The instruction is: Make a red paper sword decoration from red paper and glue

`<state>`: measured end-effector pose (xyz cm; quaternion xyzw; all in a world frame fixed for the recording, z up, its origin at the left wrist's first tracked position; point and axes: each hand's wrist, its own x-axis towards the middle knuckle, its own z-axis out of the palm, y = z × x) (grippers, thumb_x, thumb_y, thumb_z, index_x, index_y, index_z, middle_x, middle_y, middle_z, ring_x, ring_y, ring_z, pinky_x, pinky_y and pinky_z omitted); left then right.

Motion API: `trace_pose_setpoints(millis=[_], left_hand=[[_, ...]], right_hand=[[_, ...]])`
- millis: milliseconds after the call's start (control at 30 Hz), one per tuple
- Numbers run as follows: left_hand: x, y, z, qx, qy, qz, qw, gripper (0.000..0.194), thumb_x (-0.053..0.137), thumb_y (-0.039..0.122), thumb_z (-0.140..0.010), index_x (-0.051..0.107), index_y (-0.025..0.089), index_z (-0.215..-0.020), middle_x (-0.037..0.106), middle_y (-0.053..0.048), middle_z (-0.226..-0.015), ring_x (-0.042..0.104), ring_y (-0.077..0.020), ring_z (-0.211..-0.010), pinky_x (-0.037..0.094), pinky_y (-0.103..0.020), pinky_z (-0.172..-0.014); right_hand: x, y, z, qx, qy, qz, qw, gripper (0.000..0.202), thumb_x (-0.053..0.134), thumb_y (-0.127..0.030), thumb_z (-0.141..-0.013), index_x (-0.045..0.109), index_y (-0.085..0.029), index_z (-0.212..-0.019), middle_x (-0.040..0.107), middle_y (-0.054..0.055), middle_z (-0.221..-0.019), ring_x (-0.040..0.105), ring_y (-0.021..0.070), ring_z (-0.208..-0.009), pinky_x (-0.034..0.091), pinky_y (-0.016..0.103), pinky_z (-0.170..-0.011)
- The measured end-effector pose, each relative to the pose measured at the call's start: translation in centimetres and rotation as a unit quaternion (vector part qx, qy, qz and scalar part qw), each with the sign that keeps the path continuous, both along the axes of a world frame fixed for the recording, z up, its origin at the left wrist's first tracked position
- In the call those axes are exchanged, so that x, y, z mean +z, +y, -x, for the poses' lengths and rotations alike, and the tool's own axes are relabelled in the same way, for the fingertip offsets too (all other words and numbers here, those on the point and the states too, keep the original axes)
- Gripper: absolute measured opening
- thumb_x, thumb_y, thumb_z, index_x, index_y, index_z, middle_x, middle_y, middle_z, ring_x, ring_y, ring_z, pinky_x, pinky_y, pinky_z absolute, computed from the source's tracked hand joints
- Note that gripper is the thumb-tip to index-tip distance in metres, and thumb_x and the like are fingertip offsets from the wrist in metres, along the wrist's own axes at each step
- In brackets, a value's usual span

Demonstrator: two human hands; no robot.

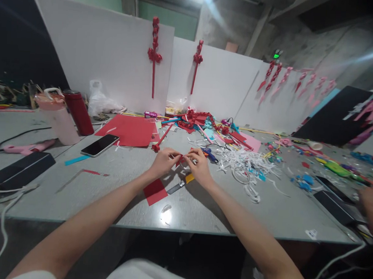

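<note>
Over the middle of the table, my left hand (165, 161) and my right hand (199, 165) nearly meet, fingertips pinched. Between them is a small red paper piece (179, 160), gripped from both sides; its exact shape is partly covered by the fingers. Below the hands lies a utility knife (177, 187) with a yellow part near my right hand. Beside it, under my left forearm, rests a red paper square (155, 192). A red paper flower on a stem (162, 139) lies just beyond my left hand.
Left are a phone (100, 145), red sheets (128, 130), a pink bottle (57, 117), a red flask (79, 112) and a pink glue gun (30, 146). White paper strips (243, 164) pile up right of my hands. Another person's hand (372, 205) is at far right.
</note>
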<state>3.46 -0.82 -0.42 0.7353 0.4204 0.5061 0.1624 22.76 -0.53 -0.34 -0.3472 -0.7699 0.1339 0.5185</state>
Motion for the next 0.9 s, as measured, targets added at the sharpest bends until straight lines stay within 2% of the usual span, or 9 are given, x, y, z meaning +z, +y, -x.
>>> trace_pose_setpoints(millis=[400, 733, 900], left_hand=[[0.63, -0.77, -0.36, -0.031, 0.031, -0.042, 0.998, 0.015, 0.065, 0.021, -0.092, 0.080, 0.021, -0.094, 0.077, -0.007, -0.091, 0.066, -0.0216, -0.092, 0.049, -0.035, -0.087], [0.64, -0.86, -0.18, -0.043, 0.065, -0.070, 0.995, 0.017, 0.062, 0.024, -0.095, 0.079, 0.021, -0.097, 0.076, -0.008, -0.092, 0.063, -0.0227, -0.095, 0.048, -0.037, -0.088], [0.43, -0.76, -0.12, -0.043, 0.085, -0.085, 0.992, 0.017, 0.062, 0.022, -0.095, 0.078, 0.019, -0.098, 0.075, -0.009, -0.091, 0.061, -0.0234, -0.095, 0.048, -0.038, -0.089]], right_hand=[[-0.21, 0.05, -0.22, 0.000, -0.027, -0.009, 1.000, 0.019, 0.064, -0.037, -0.097, 0.076, -0.023, -0.095, 0.055, 0.010, -0.110, 0.060, 0.0237, -0.107, 0.056, 0.037, -0.090], [-0.06, -0.22, -0.19, -0.004, -0.037, -0.014, 0.999, 0.019, 0.063, -0.036, -0.098, 0.076, -0.023, -0.093, 0.056, 0.010, -0.110, 0.059, 0.0243, -0.107, 0.055, 0.039, -0.092], [-0.25, -0.19, -0.18, 0.000, -0.032, -0.005, 0.999, 0.020, 0.063, -0.038, -0.098, 0.075, -0.023, -0.091, 0.055, 0.010, -0.109, 0.060, 0.0236, -0.106, 0.057, 0.036, -0.086]])
